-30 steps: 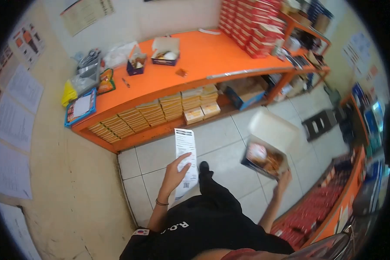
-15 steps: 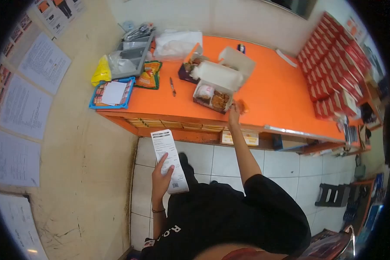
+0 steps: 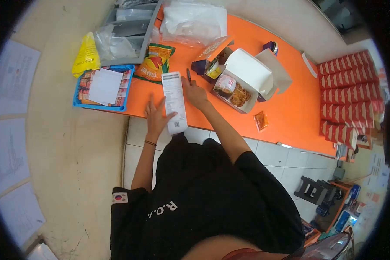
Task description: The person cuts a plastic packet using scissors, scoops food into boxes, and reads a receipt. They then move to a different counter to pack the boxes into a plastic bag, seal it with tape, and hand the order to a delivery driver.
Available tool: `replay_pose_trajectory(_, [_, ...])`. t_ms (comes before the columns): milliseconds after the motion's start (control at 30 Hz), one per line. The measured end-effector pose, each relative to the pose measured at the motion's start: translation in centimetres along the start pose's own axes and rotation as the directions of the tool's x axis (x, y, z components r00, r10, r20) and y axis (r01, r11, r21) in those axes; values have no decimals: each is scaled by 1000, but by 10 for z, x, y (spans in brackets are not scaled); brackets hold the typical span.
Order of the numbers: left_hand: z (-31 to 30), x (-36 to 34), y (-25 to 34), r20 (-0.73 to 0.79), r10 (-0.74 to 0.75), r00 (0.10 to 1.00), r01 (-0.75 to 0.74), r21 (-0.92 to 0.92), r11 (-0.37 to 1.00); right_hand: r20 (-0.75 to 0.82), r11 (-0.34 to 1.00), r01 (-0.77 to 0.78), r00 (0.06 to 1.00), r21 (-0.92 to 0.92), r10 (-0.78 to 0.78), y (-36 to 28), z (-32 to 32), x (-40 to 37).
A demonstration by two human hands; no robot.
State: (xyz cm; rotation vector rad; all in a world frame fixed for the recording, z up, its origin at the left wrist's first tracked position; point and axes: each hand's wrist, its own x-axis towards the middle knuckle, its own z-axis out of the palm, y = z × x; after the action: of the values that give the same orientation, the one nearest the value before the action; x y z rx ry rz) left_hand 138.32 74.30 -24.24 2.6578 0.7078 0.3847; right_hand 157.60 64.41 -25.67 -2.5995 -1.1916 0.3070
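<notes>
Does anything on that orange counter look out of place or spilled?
I see no spill. A small orange packet lies loose near the counter edge, outside the open chicken box, and a curved white strip lies alone toward the back. Both look slightly stray, but may belong there.

Head view: moderately bright, mostly even indoor light; source out of frame. Shadows soft and faint. Long white printed paper slip reads brightest near centre; its fine print unresolved. Flat orange tabletop: saturated, slight sheen. Black short-sleeved shirt: folds largely lost in dark tone. Slight overall softness. Strong fisheye distortion: tabletop edges bow, cream-coloured wall stretches at left. Corners black, bluish fringe at rim.
</notes>
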Motion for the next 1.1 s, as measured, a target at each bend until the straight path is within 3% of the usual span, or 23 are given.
replay_pose_trajectory(67, [2, 14, -7, -23, 8, 1000, -8, -22, 1000, 97, 999, -32, 995, 1, 32, 13, -4, 4])
replay_pose_trajectory(100, [6, 16, -9, -56, 25, 998, -27, -32, 999, 217, 873, -93, 976, 478, -15, 15, -38, -12])
replay_pose_trajectory(133, [10, 17, -8, -47, -1, 999, -1, -39, 999, 306, 528, -208, 947, 823, -103, 9, -66, -27])
replay_pose_trajectory(167, [13, 17, -7, -44, -8, 999, 5, -51, 999, 328, 529, -224, 938, 818, -110, -5, -83, -43])
replay_pose_trajectory(200, [16, 17, -6, -41, -9, 999, 7, -60, 998, 312, 182, -290, 944, 940, -107, -19, -99, -59])
replay_pose_trajectory(233, [18, 18, -3, -26, -22, 999, 21, -59, 998, 301, -193, -313, 950, 930, -88, -25, -104, -69])
replay_pose_trajectory(267, [20, 19, 0, -22, -17, 1000, 16, -67, 998, 316, -199, -328, 945, 924, -87, -23, -99, -73])
replay_pose_trajectory(300, [22, 20, 4, -24, -11, 1000, 9, -75, 997, 186, 243, -166, 980, 956, -64, -16, -91, -76])
replay_pose_trajectory(333, [22, 20, 5, -17, -18, 1000, 17, -74, 997, 53, 635, 27, 993, 772, -107, -10, -83, -77])
replay_pose_trajectory(400, [23, 22, 8, -77, 4, 997, -10, -74, 997, -32, 584, 60, 998, 809, -58, -12, -65, -67])
replay_pose_trajectory(467, [23, 22, 10, -80, 3, 997, -8, -66, 998, 333, 353, -337, 940, 873, 73, -11, -54, -50])
replay_pose_trajectory(600, [21, 23, 9, -76, 2, 997, -6, -52, 999, 222, 385, -222, 974, 896, 44, -28, -44, -12])
replay_pose_trajectory(700, [20, 22, 9, -48, -7, 999, 4, -63, 998, -62, 703, 19, 997, 711, 36, -36, -48, 10])
replay_pose_trajectory(733, [20, 22, 9, -46, -5, 999, 2, -67, 998, -61, 706, 15, 997, 709, 40, -36, -46, 11])
replay_pose_trajectory(800, [20, 23, 7, -61, 0, 998, -7, -106, 994, 56, 545, -50, 998, 837, 6, -35, -40, 13])
replay_pose_trajectory(900, [18, 23, 8, -45, -10, 999, 5, -104, 995, -87, 611, 1, 990, 792, 111, -32, -34, 0])
replay_pose_trajectory(1000, [18, 24, 8, -33, -11, 999, 8, -87, 996, 29, 527, -111, 986, 842, 161, -23, -42, -13])
replay_pose_trajectory(1100, [21, 28, 6, -57, 28, 998, -33, -85, 996, 35, 553, -144, 979, 821, 203, -22, -39, -20])
